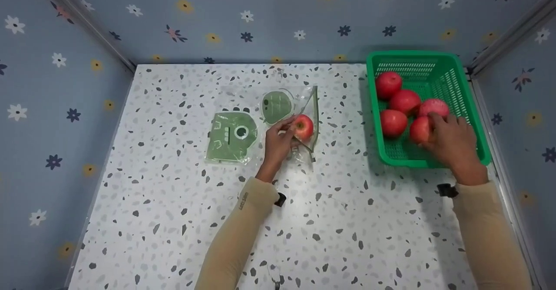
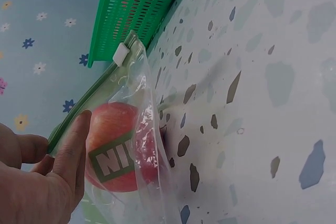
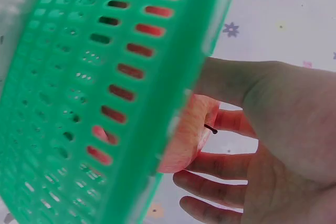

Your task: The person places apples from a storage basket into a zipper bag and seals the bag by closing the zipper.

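Note:
My left hand (image 1: 278, 141) pinches the green zip edge of a clear slider bag (image 2: 142, 80) between thumb and fingers. A red apple (image 1: 305, 126) sits inside that bag close to its mouth; in the left wrist view it shows behind the printed film. The bag's white slider (image 2: 121, 54) is at the far end of the zip. Over the green basket (image 1: 477, 144), my right hand (image 1: 455, 142) grips another red apple (image 1: 419, 130). Its dark stem (image 3: 211, 129) shows in the right wrist view, where the basket wall hides part of the fruit.
Several more apples (image 1: 393, 123) lie in the basket, mostly on its left side. A green dinosaur print (image 1: 230, 138) in clear plastic lies left of my left hand, beside a rounded green print (image 1: 276, 107). Flowered panels (image 1: 286, 21) wall the speckled table (image 1: 173, 220).

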Action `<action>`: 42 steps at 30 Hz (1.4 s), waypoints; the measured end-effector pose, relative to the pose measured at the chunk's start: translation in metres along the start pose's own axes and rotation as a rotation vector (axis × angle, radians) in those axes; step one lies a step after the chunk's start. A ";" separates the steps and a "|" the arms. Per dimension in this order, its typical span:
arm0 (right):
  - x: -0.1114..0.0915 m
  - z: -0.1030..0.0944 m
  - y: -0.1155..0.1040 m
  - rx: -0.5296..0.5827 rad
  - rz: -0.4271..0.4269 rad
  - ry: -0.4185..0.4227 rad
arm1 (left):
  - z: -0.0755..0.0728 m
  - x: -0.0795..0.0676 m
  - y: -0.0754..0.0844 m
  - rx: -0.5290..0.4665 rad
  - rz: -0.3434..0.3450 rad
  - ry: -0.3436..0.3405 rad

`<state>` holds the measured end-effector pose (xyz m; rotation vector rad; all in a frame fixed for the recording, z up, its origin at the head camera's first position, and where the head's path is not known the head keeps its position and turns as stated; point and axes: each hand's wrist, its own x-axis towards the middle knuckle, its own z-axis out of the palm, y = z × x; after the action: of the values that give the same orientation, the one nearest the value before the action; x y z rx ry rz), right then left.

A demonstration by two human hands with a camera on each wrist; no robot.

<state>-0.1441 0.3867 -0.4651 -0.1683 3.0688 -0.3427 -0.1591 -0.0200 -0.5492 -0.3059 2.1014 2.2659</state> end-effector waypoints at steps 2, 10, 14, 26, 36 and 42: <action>0.000 -0.003 -0.004 -0.005 -0.011 0.015 | 0.000 0.000 0.000 -0.009 -0.003 0.000; -0.001 -0.012 -0.021 -0.013 -0.052 0.098 | 0.000 0.001 -0.001 -0.032 0.004 -0.010; 0.000 -0.016 -0.033 -0.017 -0.097 0.168 | -0.001 0.001 -0.002 -0.044 0.009 -0.019; 0.009 -0.027 -0.076 0.010 -0.177 0.264 | -0.001 0.001 -0.001 0.006 0.006 0.002; 0.018 -0.021 -0.105 0.043 -0.216 0.271 | -0.001 -0.001 -0.003 -0.008 0.017 -0.007; 0.025 -0.013 -0.119 0.006 -0.266 0.307 | -0.001 0.000 -0.001 -0.024 0.014 -0.003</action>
<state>-0.1572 0.2712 -0.4264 -0.5790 3.3493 -0.4252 -0.1584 -0.0208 -0.5504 -0.2892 2.0832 2.2986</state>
